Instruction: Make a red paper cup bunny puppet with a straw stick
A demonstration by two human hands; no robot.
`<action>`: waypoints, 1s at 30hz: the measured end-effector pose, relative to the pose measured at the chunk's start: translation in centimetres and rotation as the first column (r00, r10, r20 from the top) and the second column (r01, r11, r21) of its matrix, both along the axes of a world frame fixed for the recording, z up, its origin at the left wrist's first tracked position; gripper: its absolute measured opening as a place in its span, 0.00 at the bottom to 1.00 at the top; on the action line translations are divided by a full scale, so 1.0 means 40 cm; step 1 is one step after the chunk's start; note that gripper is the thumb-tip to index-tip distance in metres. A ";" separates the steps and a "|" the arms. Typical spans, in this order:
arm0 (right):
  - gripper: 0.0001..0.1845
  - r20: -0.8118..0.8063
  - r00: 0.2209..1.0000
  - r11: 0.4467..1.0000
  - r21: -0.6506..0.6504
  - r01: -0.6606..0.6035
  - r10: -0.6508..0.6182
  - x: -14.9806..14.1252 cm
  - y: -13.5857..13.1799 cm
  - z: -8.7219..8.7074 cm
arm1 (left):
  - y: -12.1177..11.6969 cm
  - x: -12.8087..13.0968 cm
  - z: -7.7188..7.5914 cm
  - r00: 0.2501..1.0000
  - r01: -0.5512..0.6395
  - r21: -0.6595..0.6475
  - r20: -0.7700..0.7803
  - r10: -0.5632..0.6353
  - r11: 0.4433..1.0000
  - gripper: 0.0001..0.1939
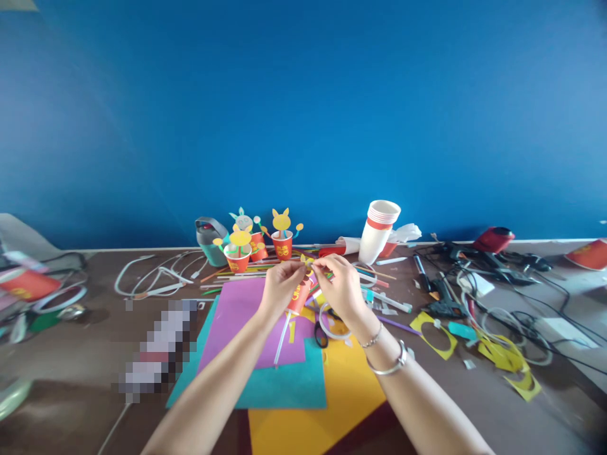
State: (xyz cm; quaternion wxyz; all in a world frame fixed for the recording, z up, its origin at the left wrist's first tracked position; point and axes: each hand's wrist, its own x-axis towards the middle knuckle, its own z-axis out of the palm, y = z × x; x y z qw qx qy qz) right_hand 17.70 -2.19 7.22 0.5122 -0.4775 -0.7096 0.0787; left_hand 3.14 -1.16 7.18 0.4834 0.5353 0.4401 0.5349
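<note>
My left hand [281, 285] and my right hand [342, 283] meet over the middle of the desk, fingertips pinched. Between them is a small yellow paper piece [304, 258], its exact shape mostly hidden by the fingers. Just below the hands, a red paper cup [298, 298] lies tilted, partly covered by them. A white straw [282, 339] runs from it toward me across the purple sheet [237, 316]. Near my right wrist lie a roll of clear tape [324, 325] and black-handled scissors [320, 336].
Behind stand red cups with yellow paper animal figures [281, 220], a grey-green bottle [210, 240] and a stack of white cups [378, 232]. Teal [284, 385] and yellow sheets [303, 433] lie in front. A glue gun [446, 300], cables and yellow scraps [434, 333] are at right.
</note>
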 end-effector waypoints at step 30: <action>0.09 -0.113 0.984 0.986 -0.075 -0.147 0.138 0.005 0.015 -0.014 | -0.023 0.016 -0.003 0.991 -0.067 0.114 -0.104 0.079 0.991 0.10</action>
